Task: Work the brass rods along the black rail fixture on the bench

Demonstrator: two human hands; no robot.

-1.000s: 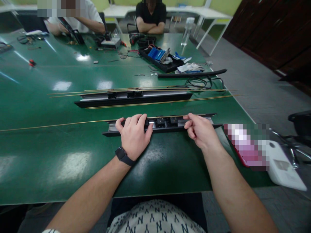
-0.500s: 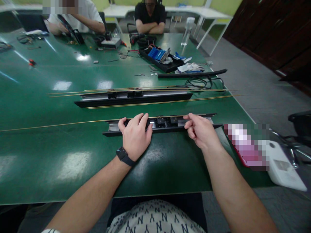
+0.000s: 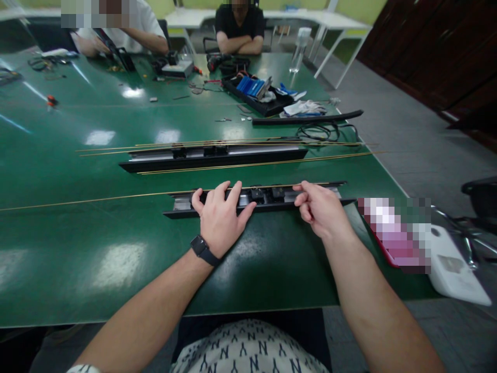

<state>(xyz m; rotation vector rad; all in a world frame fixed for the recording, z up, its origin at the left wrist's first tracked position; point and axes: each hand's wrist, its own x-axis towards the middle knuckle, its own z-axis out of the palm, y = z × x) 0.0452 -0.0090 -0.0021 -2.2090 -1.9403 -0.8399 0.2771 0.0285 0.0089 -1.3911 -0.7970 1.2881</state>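
Note:
A black channel rail (image 3: pixel 279 207) with a silvery inside lies crosswise on the green table before me. Several black blocks (image 3: pixel 277 192) sit within it. Along its far edge runs a thin gold-coloured rod (image 3: pixel 97 200), which extends well past the rail on the left. My left hand (image 3: pixel 222 215) rests over the rail's left half, fingers spread and thumb apart, with fingertips at the rod; part of the rail is hidden under it. Over the right half, my right hand (image 3: pixel 320 207) is closed, its thumb and index finger pinching the rod at the far edge.
A second channel rail (image 3: pixel 217 160) lies farther off, with several gold rods (image 3: pixel 252 165) along it. Behind are a black strip (image 3: pixel 306 119), coiled cable (image 3: pixel 318 133) and a black tray (image 3: pixel 272 108). A phone-like pink item (image 3: pixel 396 238) lies at right. Two people sit across the table.
My left hand has shifted slightly right along the rail, and its thumb has spread away from the fingers. My right hand and the rail look unmoved.

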